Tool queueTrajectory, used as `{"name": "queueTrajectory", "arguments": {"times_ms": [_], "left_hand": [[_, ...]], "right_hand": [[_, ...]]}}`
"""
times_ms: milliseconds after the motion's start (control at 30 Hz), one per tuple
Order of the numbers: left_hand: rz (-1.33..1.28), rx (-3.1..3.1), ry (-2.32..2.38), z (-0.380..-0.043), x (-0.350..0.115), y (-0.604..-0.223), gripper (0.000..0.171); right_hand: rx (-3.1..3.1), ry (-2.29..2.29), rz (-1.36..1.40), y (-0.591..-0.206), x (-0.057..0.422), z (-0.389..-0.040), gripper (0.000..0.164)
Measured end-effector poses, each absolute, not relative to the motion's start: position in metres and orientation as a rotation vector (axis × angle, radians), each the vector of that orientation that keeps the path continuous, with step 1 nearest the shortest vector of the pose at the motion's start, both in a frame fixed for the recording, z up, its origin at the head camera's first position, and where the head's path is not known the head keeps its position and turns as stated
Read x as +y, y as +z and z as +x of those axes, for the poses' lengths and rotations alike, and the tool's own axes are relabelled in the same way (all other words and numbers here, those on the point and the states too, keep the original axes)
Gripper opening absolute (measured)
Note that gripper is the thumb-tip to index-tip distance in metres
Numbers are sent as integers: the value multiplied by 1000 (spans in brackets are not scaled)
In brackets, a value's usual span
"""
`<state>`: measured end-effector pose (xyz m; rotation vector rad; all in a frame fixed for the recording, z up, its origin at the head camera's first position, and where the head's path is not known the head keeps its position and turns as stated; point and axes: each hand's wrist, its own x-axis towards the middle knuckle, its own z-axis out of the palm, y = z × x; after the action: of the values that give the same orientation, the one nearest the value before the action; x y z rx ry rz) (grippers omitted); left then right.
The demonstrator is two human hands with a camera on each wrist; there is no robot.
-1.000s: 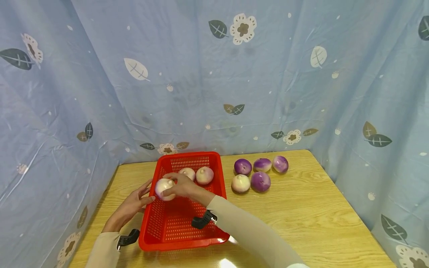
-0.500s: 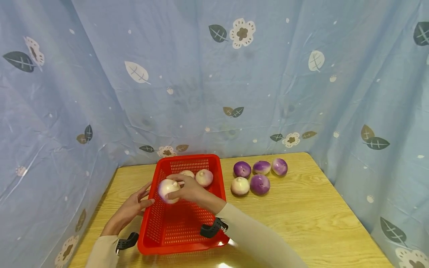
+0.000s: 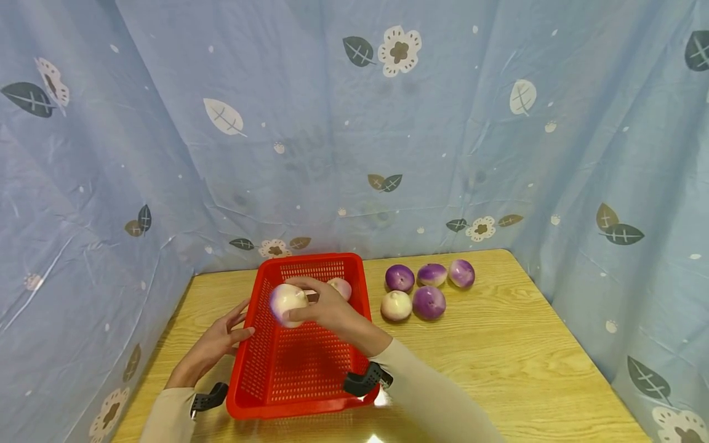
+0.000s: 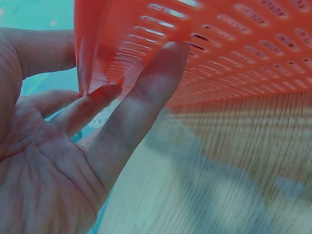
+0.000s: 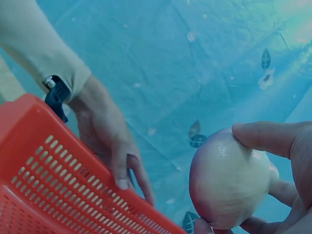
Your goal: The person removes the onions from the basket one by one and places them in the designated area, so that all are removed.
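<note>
My right hand point(image 3: 332, 311) holds a white and purple turnip point(image 3: 288, 305) between thumb and fingers, raised over the red plastic basket point(image 3: 296, 407). In the right wrist view the turnip point(image 5: 229, 180) hangs beyond the basket's rim, its purple side turned away from the palm. My left hand point(image 3: 217, 341) grips the basket's left rim, thumb over the top edge. Seen from the left wrist, its fingers point(image 4: 141, 100) press against the slotted outer wall. Another pale turnip point(image 3: 340, 287) lies at the back of the basket, partly behind my right hand.
Several more turnips lie on the wooden table point(image 3: 515, 344) right of the basket; one pale turnip point(image 3: 396, 306) sits nearest to it, beside a purple turnip point(image 3: 429, 302). A blue patterned curtain point(image 3: 310, 154) closes off the back and both sides.
My right hand has lifted the turnip away from the basket's left wall and carried it a little to the right. My left hand stays at the rim.
</note>
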<state>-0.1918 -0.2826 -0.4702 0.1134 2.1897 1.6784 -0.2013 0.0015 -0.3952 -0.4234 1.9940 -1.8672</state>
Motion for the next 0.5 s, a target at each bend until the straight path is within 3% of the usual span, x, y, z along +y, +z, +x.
{"name": "queueTrajectory", "arguments": {"times_ms": [500], "left_hand": [[137, 2168, 1692, -193, -286, -473, 81]], "right_hand": [[2075, -1918, -454, -395, 29, -197, 55]]}}
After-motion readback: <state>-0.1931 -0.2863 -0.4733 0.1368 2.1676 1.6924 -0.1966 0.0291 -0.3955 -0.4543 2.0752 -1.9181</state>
